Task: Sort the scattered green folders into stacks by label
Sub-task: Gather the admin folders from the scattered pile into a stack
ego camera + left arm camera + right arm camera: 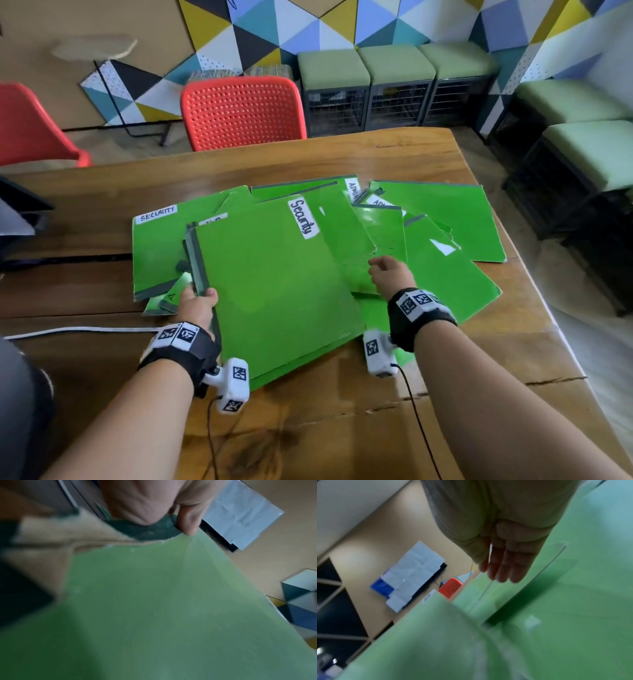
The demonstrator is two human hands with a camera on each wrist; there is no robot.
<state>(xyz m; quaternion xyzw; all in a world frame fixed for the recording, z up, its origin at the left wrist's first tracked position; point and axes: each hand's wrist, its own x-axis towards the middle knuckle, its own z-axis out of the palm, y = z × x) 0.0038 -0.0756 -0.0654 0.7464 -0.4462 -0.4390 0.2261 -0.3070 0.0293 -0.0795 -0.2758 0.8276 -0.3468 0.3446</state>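
Wood table [394,154] carries loose green folder pile [442,212], no containers seen; "Security" folder [274,274] atop pile, left hand [197,306] clamps its spine edge; right hand [392,275] flat, fingers straight, on folder beside; lift clear, match "SECURITY" label [156,214] just beyond grip

Both forearms reach forward toward twelve o'clock; the left hand [197,307] curls its fingers [187,520] in a grip, while the right hand [390,275], at two o'clock of it, has straight fingers [506,566]
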